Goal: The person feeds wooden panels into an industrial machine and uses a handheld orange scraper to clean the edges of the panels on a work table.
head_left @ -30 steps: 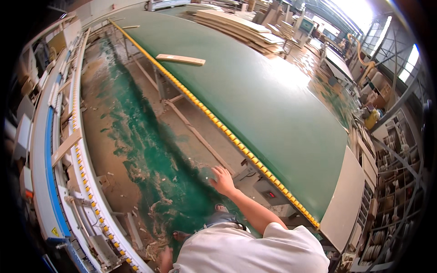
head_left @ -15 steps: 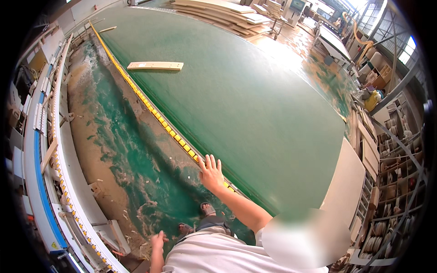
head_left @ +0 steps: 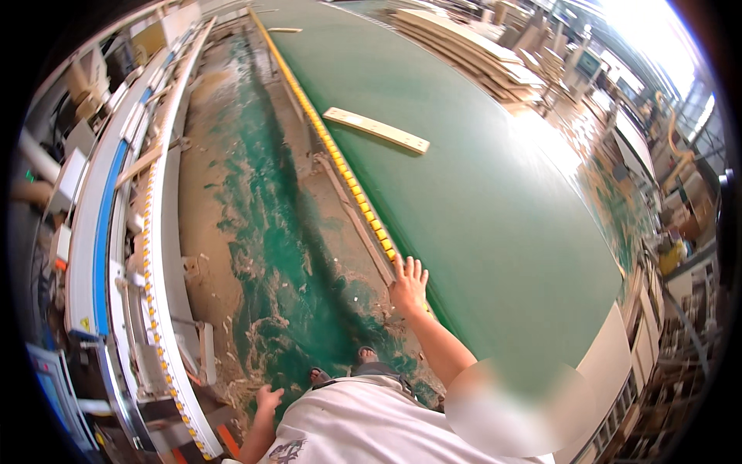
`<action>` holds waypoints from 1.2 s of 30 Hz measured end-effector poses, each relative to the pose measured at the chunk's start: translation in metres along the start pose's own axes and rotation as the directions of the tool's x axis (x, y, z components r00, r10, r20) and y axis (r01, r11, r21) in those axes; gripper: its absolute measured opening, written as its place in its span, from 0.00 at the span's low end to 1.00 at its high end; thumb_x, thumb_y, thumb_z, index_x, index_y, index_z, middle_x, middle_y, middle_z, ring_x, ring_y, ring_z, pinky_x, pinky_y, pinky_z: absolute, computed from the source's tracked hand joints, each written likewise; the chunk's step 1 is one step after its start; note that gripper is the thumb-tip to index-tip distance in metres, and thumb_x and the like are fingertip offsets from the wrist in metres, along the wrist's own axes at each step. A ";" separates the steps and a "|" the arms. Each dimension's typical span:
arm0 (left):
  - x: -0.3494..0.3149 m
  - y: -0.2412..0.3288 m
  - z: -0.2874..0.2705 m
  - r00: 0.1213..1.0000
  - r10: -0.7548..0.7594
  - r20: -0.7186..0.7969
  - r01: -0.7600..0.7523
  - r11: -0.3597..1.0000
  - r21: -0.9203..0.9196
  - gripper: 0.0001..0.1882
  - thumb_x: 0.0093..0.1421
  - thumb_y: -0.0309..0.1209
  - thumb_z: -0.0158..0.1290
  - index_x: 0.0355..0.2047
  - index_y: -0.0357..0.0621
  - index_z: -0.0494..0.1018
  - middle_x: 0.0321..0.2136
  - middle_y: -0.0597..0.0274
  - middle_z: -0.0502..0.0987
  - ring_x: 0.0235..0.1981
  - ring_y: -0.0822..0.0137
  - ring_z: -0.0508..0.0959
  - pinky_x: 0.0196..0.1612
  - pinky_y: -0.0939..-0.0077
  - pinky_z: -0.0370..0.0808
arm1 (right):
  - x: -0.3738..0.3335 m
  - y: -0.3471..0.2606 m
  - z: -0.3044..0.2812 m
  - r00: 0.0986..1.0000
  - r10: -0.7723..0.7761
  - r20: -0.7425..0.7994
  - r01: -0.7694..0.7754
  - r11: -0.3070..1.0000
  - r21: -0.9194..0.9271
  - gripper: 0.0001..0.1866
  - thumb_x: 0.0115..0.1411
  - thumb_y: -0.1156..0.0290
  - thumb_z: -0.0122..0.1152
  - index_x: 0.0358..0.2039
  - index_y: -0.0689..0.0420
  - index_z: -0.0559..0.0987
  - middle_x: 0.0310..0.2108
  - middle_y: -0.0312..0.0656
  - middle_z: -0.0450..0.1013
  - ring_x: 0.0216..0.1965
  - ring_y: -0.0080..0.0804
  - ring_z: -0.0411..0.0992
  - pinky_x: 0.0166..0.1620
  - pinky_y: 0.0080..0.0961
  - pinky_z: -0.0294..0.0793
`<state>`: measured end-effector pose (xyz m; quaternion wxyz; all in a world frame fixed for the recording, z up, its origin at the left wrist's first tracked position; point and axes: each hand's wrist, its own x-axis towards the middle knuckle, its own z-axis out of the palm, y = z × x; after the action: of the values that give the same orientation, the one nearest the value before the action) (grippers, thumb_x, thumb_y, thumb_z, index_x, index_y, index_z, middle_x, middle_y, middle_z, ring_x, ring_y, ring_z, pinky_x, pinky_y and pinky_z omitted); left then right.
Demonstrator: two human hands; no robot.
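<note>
My right hand [head_left: 409, 288] is open, its spread fingers resting on the near edge of a wide green belt-like surface [head_left: 495, 232], at a row of yellow rollers [head_left: 357, 191]. Nothing is held in it. Low in the picture hangs my left hand [head_left: 268, 400], loosely open and empty, above the dusty floor. A pale wooden strip [head_left: 376, 130] with small holes lies flat on the green surface, beyond my right hand. Another short wooden piece [head_left: 285, 30] lies farther off near the same edge. A blurred oval patch covers what is beside my right upper arm.
To the left runs a long machine with a blue stripe [head_left: 108, 232] and a white rail [head_left: 153, 286] carrying small yellow parts. Between it and the green surface is a floor [head_left: 267, 224] streaked with sawdust. Stacked boards [head_left: 468, 58] stand at the far side; shelving [head_left: 688, 371] lines the right.
The view has turned left, so the scene sits farther right and more of the left machine shows. My right hand stays at the roller edge; my left hand still hangs low.
</note>
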<state>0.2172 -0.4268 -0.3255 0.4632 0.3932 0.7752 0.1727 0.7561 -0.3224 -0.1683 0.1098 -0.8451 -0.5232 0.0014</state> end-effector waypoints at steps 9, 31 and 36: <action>-0.047 -0.160 -0.042 0.979 0.109 0.174 -0.189 0.811 0.554 0.23 0.53 0.48 0.63 0.32 0.36 0.82 0.36 0.38 0.82 0.39 0.43 0.83 0.42 0.54 0.79 | -0.015 -0.008 0.005 0.998 0.034 0.044 -0.030 0.996 -0.089 0.52 0.56 0.68 0.65 0.78 0.46 0.48 0.73 0.54 0.55 0.74 0.56 0.51 0.72 0.61 0.50; 0.086 0.115 0.027 0.943 0.225 0.244 -0.242 0.969 0.041 0.23 0.58 0.43 0.67 0.45 0.37 0.82 0.40 0.52 0.86 0.41 0.61 0.85 0.46 0.64 0.79 | -0.072 0.010 0.002 0.997 0.070 0.012 -0.070 0.994 0.089 0.51 0.54 0.66 0.69 0.76 0.53 0.53 0.72 0.51 0.57 0.74 0.50 0.52 0.73 0.55 0.50; 0.025 0.376 0.153 0.665 0.654 0.361 -0.703 0.711 0.007 0.20 0.60 0.43 0.65 0.46 0.44 0.81 0.39 0.53 0.86 0.41 0.59 0.86 0.46 0.65 0.80 | -0.068 0.027 -0.016 0.991 0.127 -0.045 -0.079 0.818 0.570 0.44 0.58 0.72 0.67 0.73 0.60 0.59 0.67 0.58 0.63 0.69 0.56 0.61 0.70 0.46 0.59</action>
<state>0.5106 -0.1852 -0.1805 0.4592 0.7095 0.4928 0.2069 0.7513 -0.3967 -0.1649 0.3765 -0.8008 -0.4477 0.1285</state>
